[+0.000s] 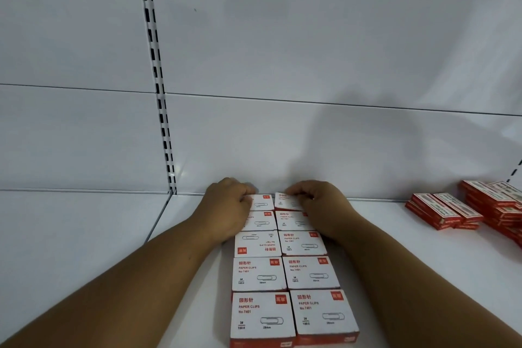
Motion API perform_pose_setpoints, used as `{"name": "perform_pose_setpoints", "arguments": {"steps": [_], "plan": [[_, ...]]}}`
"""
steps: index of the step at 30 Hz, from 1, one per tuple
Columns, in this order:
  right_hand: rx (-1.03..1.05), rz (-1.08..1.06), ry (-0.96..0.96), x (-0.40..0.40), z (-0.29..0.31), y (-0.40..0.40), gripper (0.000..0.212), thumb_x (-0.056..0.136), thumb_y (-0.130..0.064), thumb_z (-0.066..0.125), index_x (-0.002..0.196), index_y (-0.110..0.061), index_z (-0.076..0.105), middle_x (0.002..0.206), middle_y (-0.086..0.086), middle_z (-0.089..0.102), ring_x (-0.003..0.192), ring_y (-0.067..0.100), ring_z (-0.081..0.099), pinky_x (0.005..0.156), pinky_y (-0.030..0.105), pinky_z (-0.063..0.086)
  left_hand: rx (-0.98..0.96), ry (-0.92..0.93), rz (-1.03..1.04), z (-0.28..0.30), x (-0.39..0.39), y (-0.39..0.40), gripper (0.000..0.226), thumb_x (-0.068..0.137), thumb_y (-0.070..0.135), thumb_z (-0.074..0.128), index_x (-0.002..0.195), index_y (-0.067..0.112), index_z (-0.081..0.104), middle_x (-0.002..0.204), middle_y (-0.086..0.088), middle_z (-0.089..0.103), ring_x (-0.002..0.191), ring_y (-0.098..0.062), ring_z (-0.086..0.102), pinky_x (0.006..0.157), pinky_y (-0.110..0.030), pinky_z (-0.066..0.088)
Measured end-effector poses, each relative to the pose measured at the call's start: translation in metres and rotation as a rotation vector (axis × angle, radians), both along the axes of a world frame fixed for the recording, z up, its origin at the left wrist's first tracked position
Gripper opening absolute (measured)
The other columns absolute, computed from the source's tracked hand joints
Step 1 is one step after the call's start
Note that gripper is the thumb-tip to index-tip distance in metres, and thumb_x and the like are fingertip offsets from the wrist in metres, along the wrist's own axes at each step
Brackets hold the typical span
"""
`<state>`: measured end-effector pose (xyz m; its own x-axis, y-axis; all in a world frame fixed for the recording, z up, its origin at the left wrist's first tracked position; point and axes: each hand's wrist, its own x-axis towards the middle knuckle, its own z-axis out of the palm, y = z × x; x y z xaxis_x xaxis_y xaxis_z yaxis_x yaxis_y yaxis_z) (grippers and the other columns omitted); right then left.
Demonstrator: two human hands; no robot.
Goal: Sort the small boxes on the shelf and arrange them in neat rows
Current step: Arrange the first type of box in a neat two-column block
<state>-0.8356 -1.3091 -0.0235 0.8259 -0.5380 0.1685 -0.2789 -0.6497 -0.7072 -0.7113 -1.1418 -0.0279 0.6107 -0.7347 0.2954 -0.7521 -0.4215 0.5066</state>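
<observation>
Paper-clip boxes [285, 274] laid in two rows on white shelf [84, 234], rearmost left box [261, 202] gripped by left hand [228, 206], tilted rearmost right box [285, 200] pinched by right hand [319, 203]

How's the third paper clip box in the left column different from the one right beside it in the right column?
The left-column third box lies turned around, its print upside down with the red logo at the near left corner; the right-column third box reads upright, logo at the far right corner. The left forearm reaches the left-column box's far left corner; the right forearm covers the right-column box's far right corner. Both are white paper clip boxes with red print, lying flat on the shelf.
</observation>
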Motion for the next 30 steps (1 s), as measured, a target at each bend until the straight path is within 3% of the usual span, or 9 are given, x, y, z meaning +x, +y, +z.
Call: {"name": "perform_pose_setpoints", "arguments": {"steps": [12,17,19,21,24,27,30], "plan": [[0.037,0.03,0.013,-0.002,0.001,0.0,0.028,0.097,-0.017,0.047,0.101,-0.035,0.069,0.098,-0.018,0.066,0.085,-0.001,0.061,0.066,0.011,0.042,0.013,0.066,-0.027,0.002,0.0,0.0,0.027,0.097,0.021,0.047,0.112,0.027,0.069,0.11,0.004,0.062,0.105,-0.013,0.056,0.084,-0.024,0.041],[0.022,-0.045,0.012,-0.017,0.009,0.013,0.025,0.099,-0.019,0.045,0.108,-0.032,0.065,0.108,-0.01,0.064,0.087,0.001,0.057,0.064,0.013,0.042,-0.035,-0.008,0.03,0.014,-0.011,0.014,0.03,0.096,0.026,0.051,0.124,0.024,0.062,0.127,-0.002,0.055,0.117,-0.018,0.051,0.1,-0.029,0.04],[-0.057,-0.031,0.04,-0.029,0.016,0.022,0.021,0.098,-0.023,0.048,0.109,-0.033,0.064,0.106,-0.012,0.06,0.085,0.001,0.056,0.062,0.011,0.042,0.036,-0.061,0.005,0.024,-0.021,0.025,0.029,0.095,0.031,0.05,0.123,0.029,0.06,0.127,0.001,0.054,0.117,-0.019,0.049,0.098,-0.034,0.044],[-0.191,-0.006,0.063,-0.044,0.023,0.035,0.019,0.096,-0.028,0.053,0.111,-0.034,0.064,0.106,-0.016,0.054,0.091,0.003,0.054,0.071,0.014,0.041,0.112,-0.113,-0.05,0.035,-0.037,0.038,0.031,0.094,0.039,0.05,0.124,0.033,0.058,0.127,0.004,0.052,0.119,-0.018,0.045,0.097,-0.035,0.044],[-0.317,-0.004,0.068,-0.072,0.024,0.056,0.02,0.093,-0.038,0.058,0.112,-0.035,0.064,0.105,-0.019,0.053,0.089,0.001,0.053,0.07,0.013,0.037,0.195,-0.134,-0.134,0.036,-0.067,0.065,0.051,0.087,0.062,0.05,0.132,0.039,0.047,0.137,0.011,0.044,0.127,-0.013,0.038,0.102,-0.033,0.039],[-0.368,-0.026,0.029,-0.106,0.015,0.073,0.027,0.088,-0.054,0.056,0.109,-0.038,0.062,0.093,-0.018,0.051,0.077,-0.001,0.052,0.064,0.013,0.034,0.276,-0.137,-0.15,0.022,-0.093,0.096,0.085,0.064,0.09,0.035,0.139,0.05,0.027,0.153,0.017,0.022,0.138,-0.012,0.027,0.112,-0.037,0.031],[-0.362,0.029,0.056,-0.136,0.011,0.086,0.048,0.078,-0.075,0.044,0.111,-0.042,0.055,0.086,-0.02,0.051,0.078,-0.005,0.051,0.062,0.013,0.034,0.228,-0.226,-0.092,0.004,-0.11,0.115,0.088,0.062,0.092,0.036,0.139,0.052,0.024,0.153,0.019,0.015,0.134,-0.012,0.03,0.109,-0.034,0.031]]}}
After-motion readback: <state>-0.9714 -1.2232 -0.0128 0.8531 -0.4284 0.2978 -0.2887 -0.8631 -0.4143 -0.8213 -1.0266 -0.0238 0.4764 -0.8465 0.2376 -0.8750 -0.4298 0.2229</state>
